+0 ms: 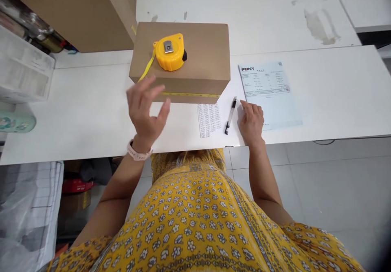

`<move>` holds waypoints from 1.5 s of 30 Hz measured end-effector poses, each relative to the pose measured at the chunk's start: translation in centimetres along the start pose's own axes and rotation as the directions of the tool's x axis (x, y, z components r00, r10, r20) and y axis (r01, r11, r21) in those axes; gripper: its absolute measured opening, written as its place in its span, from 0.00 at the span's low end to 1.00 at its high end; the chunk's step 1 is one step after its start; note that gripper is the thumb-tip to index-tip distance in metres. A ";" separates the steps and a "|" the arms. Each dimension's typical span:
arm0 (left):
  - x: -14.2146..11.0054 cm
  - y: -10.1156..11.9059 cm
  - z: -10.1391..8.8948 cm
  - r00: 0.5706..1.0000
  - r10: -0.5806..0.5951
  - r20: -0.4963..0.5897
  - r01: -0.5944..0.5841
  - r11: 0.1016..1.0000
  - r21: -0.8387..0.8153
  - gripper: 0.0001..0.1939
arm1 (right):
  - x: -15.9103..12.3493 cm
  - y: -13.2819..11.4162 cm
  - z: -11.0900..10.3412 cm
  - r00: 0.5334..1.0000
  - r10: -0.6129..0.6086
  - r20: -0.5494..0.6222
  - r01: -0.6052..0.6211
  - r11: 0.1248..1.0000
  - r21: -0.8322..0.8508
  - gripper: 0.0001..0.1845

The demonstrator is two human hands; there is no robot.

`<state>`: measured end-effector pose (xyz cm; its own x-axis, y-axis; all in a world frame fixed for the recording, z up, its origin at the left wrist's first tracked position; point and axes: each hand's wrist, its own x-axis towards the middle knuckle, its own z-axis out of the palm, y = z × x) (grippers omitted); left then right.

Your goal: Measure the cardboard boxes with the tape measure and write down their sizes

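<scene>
My left hand [148, 111] is raised in front of the near left corner of a brown cardboard box [204, 49], its fingers apart and nothing in it. On top of that box lies a yellow tape measure [169, 54] with a yellow strap trailing left. A strip of yellow tape [189, 94] runs along the box's front face, partly behind my fingers. My right hand [253, 121] rests on the table with loosely bent fingers, touching or just over the edge of a printed PONY sheet [275, 109]. A black and clear pen [231, 115] lies just left of it, apart from the fingers.
A small sheet of printed rows [209, 121] lies on the white table [332, 100] before the box. Larger cartons [82, 15] stand at the back left. A white box [24, 68] and a pale green bottle [16, 122] are at the far left. The table's front edge runs close to my body.
</scene>
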<state>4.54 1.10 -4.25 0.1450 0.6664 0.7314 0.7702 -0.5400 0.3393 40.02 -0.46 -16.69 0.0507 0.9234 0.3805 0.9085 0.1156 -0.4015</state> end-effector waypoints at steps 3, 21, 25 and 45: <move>4.5 -2.0 1.1 0.999 0.000 -0.047 0.001 1.000 0.029 0.23 | 0.0 0.1 0.2 1.000 0.005 -0.019 -0.005 1.000 0.013 0.28; 6.7 0.7 4.3 0.987 -0.037 0.158 0.062 0.986 -0.153 0.32 | -0.5 -3.6 -2.4 0.916 0.201 -0.347 -0.103 0.955 0.279 0.14; 1.1 5.4 0.8 0.891 0.182 0.415 -0.001 0.916 -0.401 0.28 | -3.3 -10.5 -5.4 0.950 0.303 0.070 -0.242 0.578 0.780 0.18; -2.9 4.2 -2.3 0.762 0.009 0.647 0.300 0.881 -0.366 0.23 | -3.8 -16.0 -5.0 0.863 -0.020 0.505 -0.461 0.378 0.803 0.15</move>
<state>5.90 -4.31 -3.59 0.5192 0.8360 0.1778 0.4948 -0.4636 0.7350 27.34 -7.63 -7.58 -0.1841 0.9793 -0.0845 -0.0129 -0.0884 -0.9960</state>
